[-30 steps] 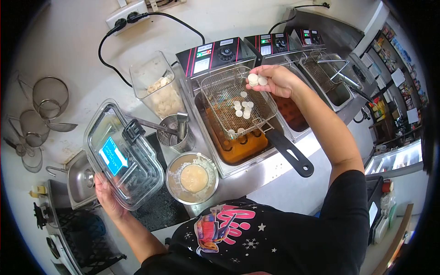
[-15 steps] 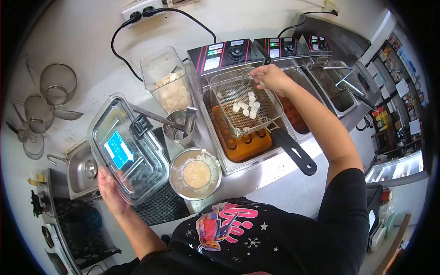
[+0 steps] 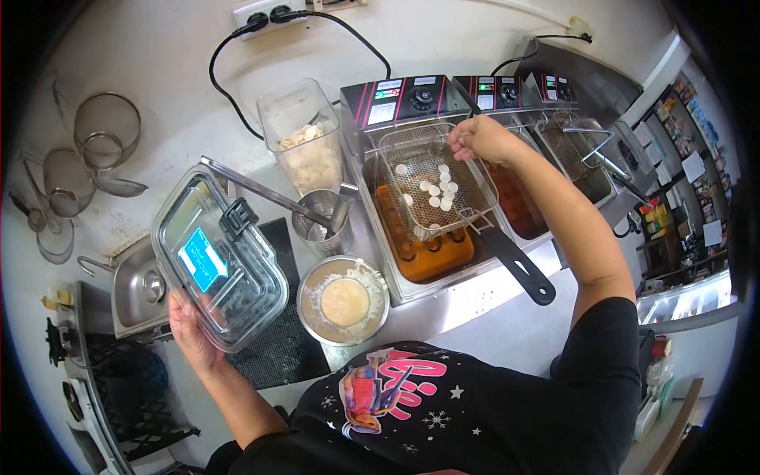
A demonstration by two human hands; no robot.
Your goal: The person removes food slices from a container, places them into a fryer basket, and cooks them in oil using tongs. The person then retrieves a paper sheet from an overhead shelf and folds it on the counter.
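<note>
My left hand [image 3: 191,336] grips the lower left edge of a clear plastic lid [image 3: 245,297], which has a black latch and a blue label and is held tilted. My right hand [image 3: 483,140] is over the far right rim of a wire fryer basket [image 3: 412,150], its fingers curled together; whether anything is in them is hidden. Several white round slices [image 3: 435,190] lie scattered on the basket's mesh. The basket rests above the brown oil [image 3: 431,257] of the nearest fryer, and its black handle [image 3: 514,265] points toward me.
A clear tub [image 3: 309,158] of pale slices stands left of the fryer [image 3: 408,103]. Before it are a perforated metal holder [image 3: 321,241] with utensils and a metal bowl [image 3: 372,317] of batter. Strainers [image 3: 107,131] hang at left above a sink [image 3: 134,309]. More fryers [image 3: 491,95] stand right.
The slices in the basket are more spread out, with some now toward its left side. My right hand's fingers have curled inward. The view has shifted slightly; my left hand still holds the lid.
</note>
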